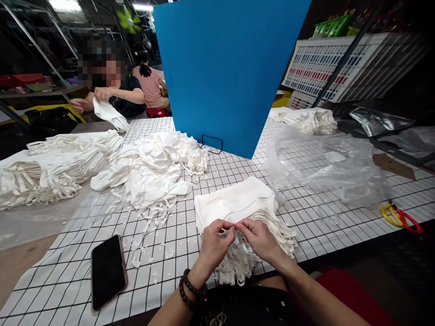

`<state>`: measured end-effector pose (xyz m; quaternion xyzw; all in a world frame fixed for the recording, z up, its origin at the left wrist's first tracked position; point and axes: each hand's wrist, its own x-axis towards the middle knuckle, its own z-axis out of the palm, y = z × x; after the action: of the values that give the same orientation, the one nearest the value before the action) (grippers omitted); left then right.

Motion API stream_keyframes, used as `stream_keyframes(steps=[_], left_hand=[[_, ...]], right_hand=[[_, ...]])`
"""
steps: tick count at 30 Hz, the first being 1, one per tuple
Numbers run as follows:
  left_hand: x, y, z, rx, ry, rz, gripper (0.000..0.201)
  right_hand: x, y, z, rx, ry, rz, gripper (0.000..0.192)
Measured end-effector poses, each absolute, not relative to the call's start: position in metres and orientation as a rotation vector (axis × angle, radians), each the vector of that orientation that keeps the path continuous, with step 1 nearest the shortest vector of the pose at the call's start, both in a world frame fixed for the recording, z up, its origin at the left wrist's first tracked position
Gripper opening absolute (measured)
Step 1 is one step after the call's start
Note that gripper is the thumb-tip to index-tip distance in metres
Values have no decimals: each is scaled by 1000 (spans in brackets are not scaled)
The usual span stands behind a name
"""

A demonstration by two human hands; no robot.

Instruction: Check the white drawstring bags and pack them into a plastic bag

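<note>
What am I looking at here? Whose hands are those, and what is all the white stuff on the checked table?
A camera worn on a person's head took this picture, so it looks down at that person's own hands. The left hand and right hand pinch a thin white strap on a stack of white cloth pieces. More white piles lie on the gridded table, with a black phone, scissors, clear plastic and a blue board. Another person holds cloth further back.

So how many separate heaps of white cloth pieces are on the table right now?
4: the stack under both hands, the loose heap centre-left, the long pile far left, and one right of the blue board, which may hide more.
</note>
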<state>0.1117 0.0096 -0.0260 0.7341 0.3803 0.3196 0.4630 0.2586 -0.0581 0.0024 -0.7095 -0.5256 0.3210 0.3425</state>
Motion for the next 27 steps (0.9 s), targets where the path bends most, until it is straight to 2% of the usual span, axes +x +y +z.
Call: stream_keyframes(steps=[6, 9, 12, 14, 17, 27], left_hand=[[109, 13, -28, 1996, 940, 795, 4], [110, 21, -36, 2149, 860, 855, 10], [115, 34, -49, 2263, 889, 919, 29], [119, 42, -57, 2331, 905, 888, 34], [123, 50, -65, 2387, 882, 793, 29], [124, 54, -75, 2362, 861, 858, 21]], right_hand=[[254, -63, 9, -1981, -1326, 724, 30], [258, -58, 6, -2017, -1302, 687, 25], [264, -43, -5, -1922, -999, 948, 21], [267, -30, -13, -1794, -761, 1198, 21], [267, -14, -23, -1697, -599, 1343, 18], [256, -5, -29, -1656, -500, 1236, 20]])
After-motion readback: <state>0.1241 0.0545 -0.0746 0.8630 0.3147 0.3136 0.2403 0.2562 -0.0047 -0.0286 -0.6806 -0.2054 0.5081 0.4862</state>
